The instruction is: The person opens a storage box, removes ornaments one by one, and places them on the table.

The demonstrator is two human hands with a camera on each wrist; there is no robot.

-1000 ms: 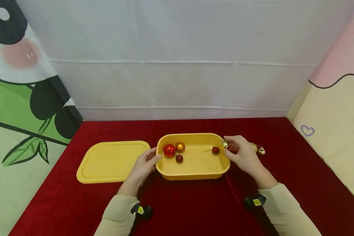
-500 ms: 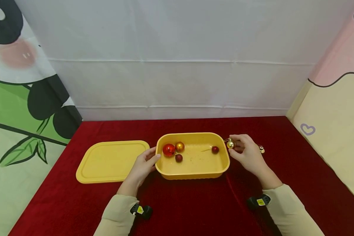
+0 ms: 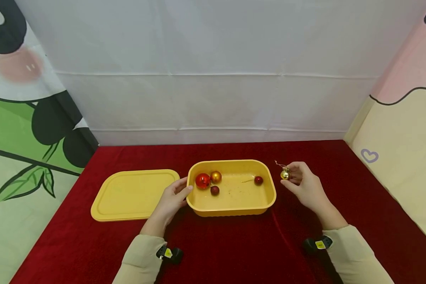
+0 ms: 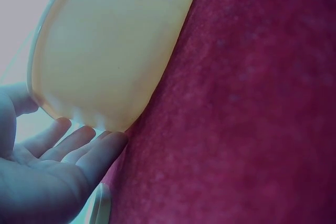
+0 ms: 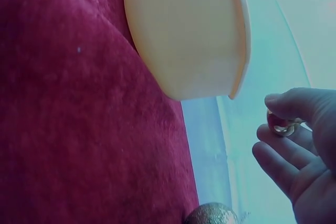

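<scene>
A yellow plastic box [image 3: 231, 213] stands on the red cloth with its inside facing up. My left hand [image 3: 170, 203] holds its left end, thumb at the rim and fingers [image 4: 107, 150] against the outer wall. To the right of the box, my right hand [image 3: 307, 189] pinches a small shiny gold Christmas ball [image 3: 285, 174] between thumb and fingers. A thin string loop sticks out from the ball. Inside the box lie a large red ball [image 3: 202, 180], an orange-gold ball [image 3: 216, 176], a dark red ball [image 3: 214, 190] and another dark red ball [image 3: 258, 180] with a gold string.
A flat yellow lid [image 3: 133, 195] lies left of the box. In the right wrist view, a glittery gold ball [image 5: 212, 214] shows at the bottom edge, on the cloth; the right hand hides it in the head view. A pale cloth wall [image 3: 220, 102] rises behind the table.
My right hand has moved right, away from the box's right rim, with the gold ball in its fingers. The left hand and the box stay in place.
</scene>
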